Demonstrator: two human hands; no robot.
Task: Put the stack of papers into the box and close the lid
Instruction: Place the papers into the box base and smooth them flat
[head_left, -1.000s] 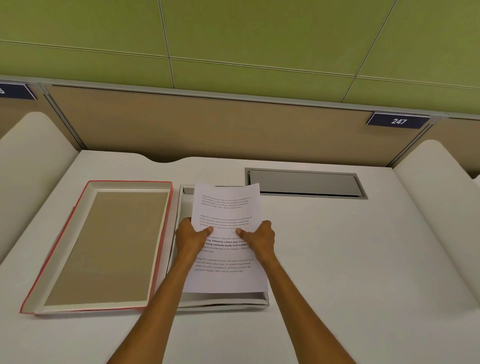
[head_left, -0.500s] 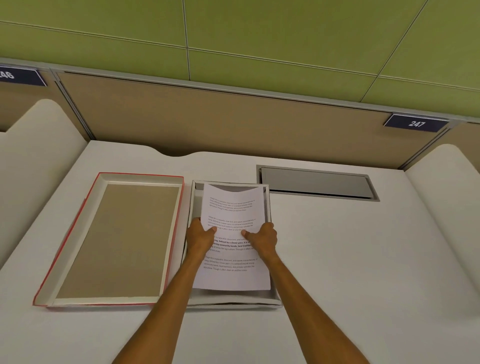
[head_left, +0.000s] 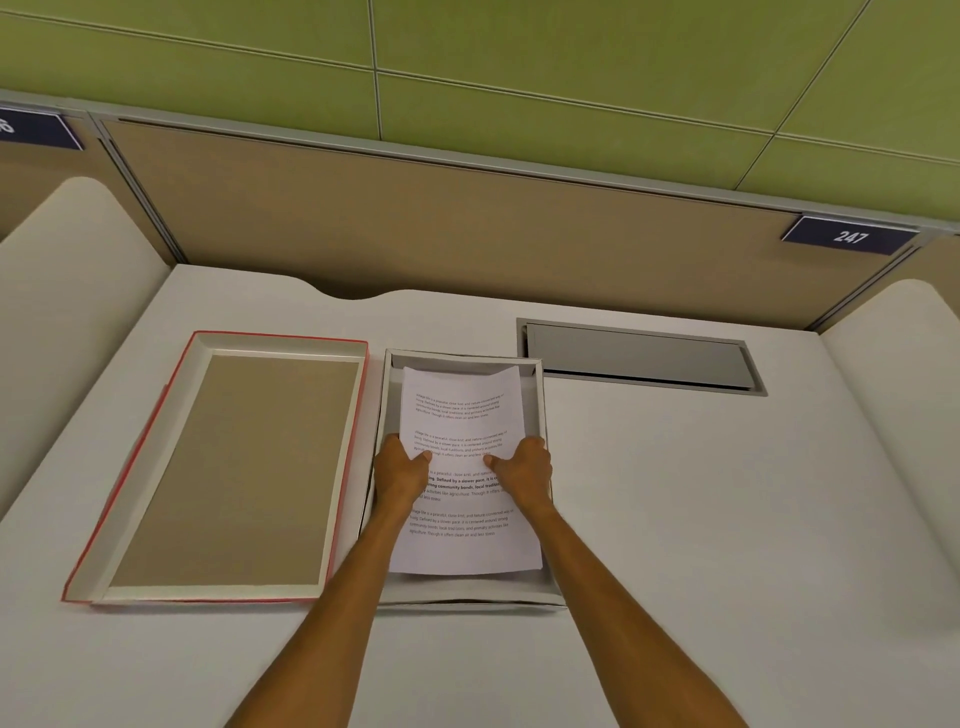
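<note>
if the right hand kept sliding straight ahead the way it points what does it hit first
Probably the far wall of the box. The right hand points away along the papers; nothing else shows in that line, though depth is unclear.

on the desk (head_left: 675, 519) the open box (head_left: 543, 415) sits near the middle, with the stack of papers (head_left: 462, 410) inside it, its near edge close to the box's front wall. the left hand (head_left: 400, 473) grips the stack's left edge, the right hand (head_left: 524, 470) its right edge. the lid (head_left: 234, 467) lies inside-up just left of the box. a cable hatch (head_left: 639, 358) is set into the desk behind and right of the box. a partition (head_left: 415, 223) stands behind the desk, bearing a number plate (head_left: 849, 236) at far right.
</note>
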